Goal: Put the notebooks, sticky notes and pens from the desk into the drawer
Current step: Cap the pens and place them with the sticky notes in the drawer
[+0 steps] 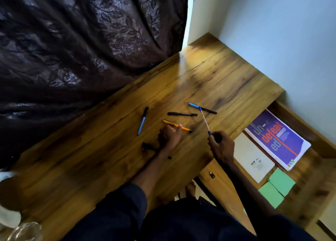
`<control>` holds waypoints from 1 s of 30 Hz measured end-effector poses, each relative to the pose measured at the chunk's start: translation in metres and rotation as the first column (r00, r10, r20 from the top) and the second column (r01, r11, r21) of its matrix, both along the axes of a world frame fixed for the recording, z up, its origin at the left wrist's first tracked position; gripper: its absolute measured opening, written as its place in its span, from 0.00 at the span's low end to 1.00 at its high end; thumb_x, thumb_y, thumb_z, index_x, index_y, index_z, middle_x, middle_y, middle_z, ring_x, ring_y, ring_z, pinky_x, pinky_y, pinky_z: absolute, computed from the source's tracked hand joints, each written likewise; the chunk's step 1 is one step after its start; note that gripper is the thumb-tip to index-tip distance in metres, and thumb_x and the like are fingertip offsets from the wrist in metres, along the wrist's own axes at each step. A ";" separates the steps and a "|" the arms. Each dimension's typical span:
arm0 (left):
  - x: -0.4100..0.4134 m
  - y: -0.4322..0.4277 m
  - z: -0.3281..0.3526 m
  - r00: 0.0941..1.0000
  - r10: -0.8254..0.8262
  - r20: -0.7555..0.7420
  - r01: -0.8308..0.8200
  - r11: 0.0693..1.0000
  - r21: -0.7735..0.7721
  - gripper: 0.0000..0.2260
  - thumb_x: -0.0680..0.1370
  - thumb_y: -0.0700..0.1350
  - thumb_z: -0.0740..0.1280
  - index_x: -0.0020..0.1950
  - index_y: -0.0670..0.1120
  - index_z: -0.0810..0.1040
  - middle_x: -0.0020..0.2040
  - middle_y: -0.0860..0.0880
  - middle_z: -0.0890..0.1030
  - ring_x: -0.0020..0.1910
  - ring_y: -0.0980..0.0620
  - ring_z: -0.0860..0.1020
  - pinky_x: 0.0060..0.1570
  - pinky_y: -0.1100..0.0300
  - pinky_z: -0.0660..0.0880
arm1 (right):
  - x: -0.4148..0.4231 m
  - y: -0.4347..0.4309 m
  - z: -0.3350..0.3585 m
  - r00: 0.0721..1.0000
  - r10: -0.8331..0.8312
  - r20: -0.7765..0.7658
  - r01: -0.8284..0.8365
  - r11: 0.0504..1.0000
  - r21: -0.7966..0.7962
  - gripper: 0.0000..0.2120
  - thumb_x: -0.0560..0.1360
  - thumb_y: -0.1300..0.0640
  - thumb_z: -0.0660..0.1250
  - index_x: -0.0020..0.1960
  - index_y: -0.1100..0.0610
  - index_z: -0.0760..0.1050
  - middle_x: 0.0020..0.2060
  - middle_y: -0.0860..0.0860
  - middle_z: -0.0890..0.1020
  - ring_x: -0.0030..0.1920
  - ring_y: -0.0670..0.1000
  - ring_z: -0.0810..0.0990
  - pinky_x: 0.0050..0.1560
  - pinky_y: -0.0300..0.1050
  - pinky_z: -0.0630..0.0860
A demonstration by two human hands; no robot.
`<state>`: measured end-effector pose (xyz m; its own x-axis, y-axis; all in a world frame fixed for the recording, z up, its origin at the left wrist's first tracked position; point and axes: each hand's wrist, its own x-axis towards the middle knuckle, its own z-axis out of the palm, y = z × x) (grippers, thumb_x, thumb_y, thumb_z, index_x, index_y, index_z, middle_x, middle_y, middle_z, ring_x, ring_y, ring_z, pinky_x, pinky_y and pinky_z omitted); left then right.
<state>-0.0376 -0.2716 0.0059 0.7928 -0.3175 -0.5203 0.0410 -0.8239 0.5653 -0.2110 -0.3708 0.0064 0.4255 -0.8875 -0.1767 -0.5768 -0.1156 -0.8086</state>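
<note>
My left hand [170, 135] lies on the wooden desk [218, 80] with its fingers curled, and the fingertips pinch the middle of an orange pen [185, 128]. A black pen [148, 146] lies under that wrist. My right hand [221, 148] pinches a white pen with purple ends [204, 120] by its lower end, lifted and pointing away from me. Loose on the desk are a blue-and-black pen [143, 120], a black pen [182, 114] and a blue-capped pen [201, 108]. The open drawer [309, 131] at the right holds a purple notebook [278, 140], a white notebook [252, 158] and green sticky notes [281, 181].
A dark patterned curtain [72, 49] hangs along the desk's left edge. A pale wall [281, 40] bounds the far right side. A glass jar [23, 231] stands at the near left corner. My legs fill the space below the desk's front edge.
</note>
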 end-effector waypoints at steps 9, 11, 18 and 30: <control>0.019 -0.032 -0.002 0.970 0.197 -0.145 -0.202 0.979 -0.021 0.14 0.77 0.46 0.70 0.45 0.35 0.83 0.38 0.41 0.86 0.29 0.49 0.84 0.26 0.59 0.81 | -0.036 -0.037 0.020 0.930 -0.193 0.313 0.089 0.944 0.318 0.08 0.80 0.55 0.68 0.51 0.60 0.81 0.45 0.53 0.85 0.44 0.51 0.82 0.43 0.47 0.79; 0.018 -0.034 0.004 0.978 0.157 -0.139 -0.156 0.988 0.019 0.13 0.75 0.46 0.70 0.41 0.36 0.85 0.35 0.43 0.86 0.30 0.49 0.85 0.24 0.59 0.80 | -0.045 -0.044 0.018 0.910 -0.244 0.335 0.110 0.921 0.373 0.11 0.82 0.54 0.65 0.55 0.62 0.79 0.47 0.55 0.85 0.48 0.52 0.83 0.47 0.49 0.81; -0.050 -0.031 0.017 0.943 -0.265 -0.202 0.248 0.963 -0.105 0.13 0.71 0.52 0.68 0.32 0.45 0.82 0.32 0.45 0.85 0.32 0.47 0.84 0.43 0.50 0.84 | -0.083 -0.050 0.003 0.931 -0.264 0.251 0.153 0.908 0.389 0.14 0.85 0.54 0.59 0.63 0.60 0.75 0.38 0.54 0.78 0.35 0.53 0.80 0.35 0.49 0.80; -0.215 -0.040 -0.056 0.838 -0.217 -0.500 0.150 0.974 -0.172 0.07 0.79 0.42 0.70 0.42 0.41 0.78 0.31 0.47 0.78 0.22 0.57 0.76 0.26 0.62 0.76 | -0.165 -0.033 -0.075 0.962 -0.060 -0.266 0.135 0.953 0.273 0.10 0.77 0.61 0.69 0.56 0.55 0.84 0.49 0.55 0.87 0.52 0.57 0.85 0.57 0.50 0.78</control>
<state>-0.2526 -0.3115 -0.0503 0.3439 -0.5174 -0.7836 0.2076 -0.7719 0.6008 -0.3756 -0.4038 -0.0688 0.2480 -0.8181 -0.5188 -0.7620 0.1659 -0.6259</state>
